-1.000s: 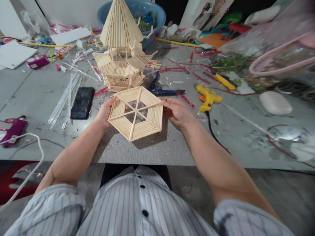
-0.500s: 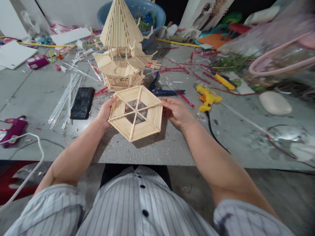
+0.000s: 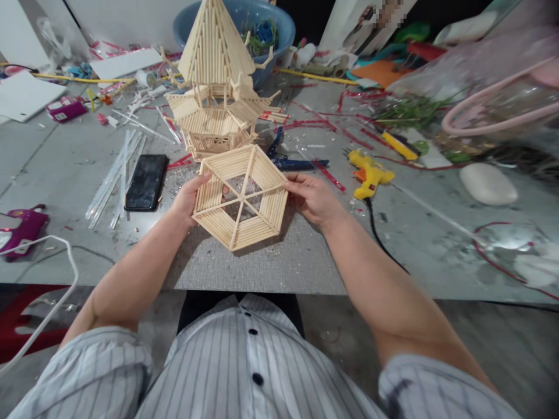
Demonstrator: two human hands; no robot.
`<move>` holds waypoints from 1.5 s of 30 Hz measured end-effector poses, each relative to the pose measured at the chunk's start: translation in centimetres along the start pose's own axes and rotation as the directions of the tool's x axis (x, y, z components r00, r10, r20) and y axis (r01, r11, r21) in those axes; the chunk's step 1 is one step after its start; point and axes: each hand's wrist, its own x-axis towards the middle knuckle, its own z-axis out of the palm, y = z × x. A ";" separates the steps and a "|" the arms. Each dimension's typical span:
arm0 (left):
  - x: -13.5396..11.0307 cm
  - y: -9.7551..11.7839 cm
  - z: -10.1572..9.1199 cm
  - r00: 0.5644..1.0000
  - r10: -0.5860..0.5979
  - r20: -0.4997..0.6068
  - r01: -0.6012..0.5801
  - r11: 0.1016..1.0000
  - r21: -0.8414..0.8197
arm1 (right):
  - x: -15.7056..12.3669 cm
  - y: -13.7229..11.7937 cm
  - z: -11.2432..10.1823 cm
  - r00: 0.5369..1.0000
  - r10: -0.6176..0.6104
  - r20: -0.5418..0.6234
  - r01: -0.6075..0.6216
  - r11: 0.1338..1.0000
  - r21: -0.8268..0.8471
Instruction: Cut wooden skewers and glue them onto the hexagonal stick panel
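Between my hands is a hexagonal frame of thin wooden sticks (image 3: 257, 227), with spokes meeting at its centre and an open middle ring. My left hand (image 3: 187, 201) grips its left edge, fingers partly behind it. My right hand (image 3: 312, 198) pinches the right corner between thumb and fingers. The frame is tilted, its far edge raised above the table. Just behind it stands a tiered pagoda model (image 3: 216, 110) built of the same sticks, with a pointed roof and upturned corners. The frame hides part of the model's base.
A black phone (image 3: 146, 182) and clear glue sticks (image 3: 109, 180) lie to the left. On the right are blue-handled pliers (image 3: 297, 163), a yellow glue gun (image 3: 369, 173) with its cord, and a white mouse-shaped object (image 3: 488, 183). Behind the model sits a blue basin (image 3: 286, 38).
The stick frame has tilted up slightly, its far edge rising toward the model. Both hands keep their hold in nearly the same place.
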 end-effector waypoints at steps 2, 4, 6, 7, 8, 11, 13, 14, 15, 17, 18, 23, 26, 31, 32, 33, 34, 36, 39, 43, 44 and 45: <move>0.0 0.0 -0.1 1.000 0.013 -0.010 -0.013 1.000 0.006 | -0.1 0.0 0.0 1.000 -0.022 -0.006 0.022 1.000 -0.016; 0.1 -0.1 -0.1 1.000 0.020 -0.021 -0.020 1.000 0.006 | -0.1 -0.1 0.0 0.999 -0.040 -0.009 0.040 0.998 -0.038; 0.1 -0.2 -0.2 0.999 0.023 -0.029 -0.023 1.000 0.011 | -0.1 -0.1 0.0 0.999 -0.054 -0.002 0.054 0.996 -0.065; 0.2 -0.2 -0.2 0.999 0.024 -0.034 -0.023 1.000 0.016 | -0.1 -0.1 0.0 0.998 -0.061 0.002 0.061 0.995 -0.077; 0.2 -0.2 -0.2 0.999 0.024 -0.038 -0.023 0.999 0.022 | -0.1 -0.1 0.0 0.998 -0.066 0.005 0.066 0.994 -0.087; 0.2 -0.3 -0.3 0.998 0.028 -0.048 -0.026 0.999 0.032 | -0.1 -0.2 0.0 0.998 -0.069 0.000 0.069 0.993 -0.093; 0.1 -0.3 -0.3 0.998 0.034 -0.049 -0.033 0.999 0.028 | -0.2 -0.2 0.1 0.998 -0.066 -0.012 0.065 0.994 -0.086; 0.1 -0.3 -0.3 0.998 0.036 -0.051 -0.035 0.999 0.024 | -0.2 -0.2 0.1 0.998 -0.064 -0.017 0.063 0.995 -0.082; 0.1 -0.3 -0.2 0.998 0.037 -0.054 -0.037 0.999 0.019 | -0.2 -0.2 0.1 0.998 -0.065 -0.021 0.063 0.995 -0.079; 0.0 -0.2 -0.1 0.998 0.034 -0.057 -0.034 0.999 0.010 | -0.3 -0.2 0.2 0.998 -0.064 -0.023 0.062 0.995 -0.072; 0.0 -0.2 -0.1 0.998 0.032 -0.056 -0.032 0.999 0.005 | -0.3 -0.2 0.2 0.998 -0.065 -0.021 0.064 0.996 -0.069; -0.1 0.0 0.1 0.998 0.014 -0.054 -0.015 1.000 -0.020 | -0.1 -0.1 0.1 0.997 -0.072 -0.013 0.070 0.994 -0.086; -0.1 0.0 0.2 0.999 0.011 -0.049 -0.012 1.000 -0.022 | 0.0 0.0 0.1 0.997 -0.069 -0.021 0.067 0.994 -0.085; 0.0 0.0 0.1 0.999 0.017 -0.033 -0.018 1.000 -0.022 | -0.1 0.0 0.1 0.998 -0.066 -0.019 0.065 0.997 -0.044; 0.0 -0.1 0.1 0.999 0.015 -0.032 -0.016 1.000 -0.020 | -0.1 0.0 0.1 0.998 -0.065 -0.017 0.064 0.997 -0.052; 0.0 -0.1 0.1 0.999 0.014 -0.031 -0.014 1.000 -0.018 | -0.1 0.0 0.1 0.998 -0.066 -0.018 0.064 0.996 -0.062; 0.0 -0.1 0.0 0.999 0.012 -0.029 -0.012 1.000 -0.015 | -0.1 0.0 0.1 0.998 -0.066 -0.020 0.065 0.995 -0.071; 0.0 -0.1 0.0 1.000 0.011 -0.026 -0.011 1.000 -0.011 | -0.1 0.0 0.1 0.997 -0.071 -0.023 0.069 0.994 -0.083; 0.0 0.1 -0.1 1.000 0.013 -0.016 -0.013 1.000 -0.009 | -0.1 0.0 0.1 0.997 -0.077 -0.011 0.076 0.993 -0.095; -0.1 0.4 0.0 0.999 0.027 -0.032 -0.027 1.000 -0.012 | -0.1 -0.1 0.2 0.998 -0.067 0.000 0.067 0.993 -0.097; -0.2 0.5 0.0 0.999 0.032 -0.040 -0.032 0.999 -0.009 | -0.1 0.0 0.2 0.998 -0.060 0.002 0.060 0.993 -0.103; -0.3 0.5 -0.1 0.998 0.038 -0.043 -0.038 0.999 -0.003 | -0.1 0.0 0.2 0.999 -0.052 0.006 0.053 0.992 -0.112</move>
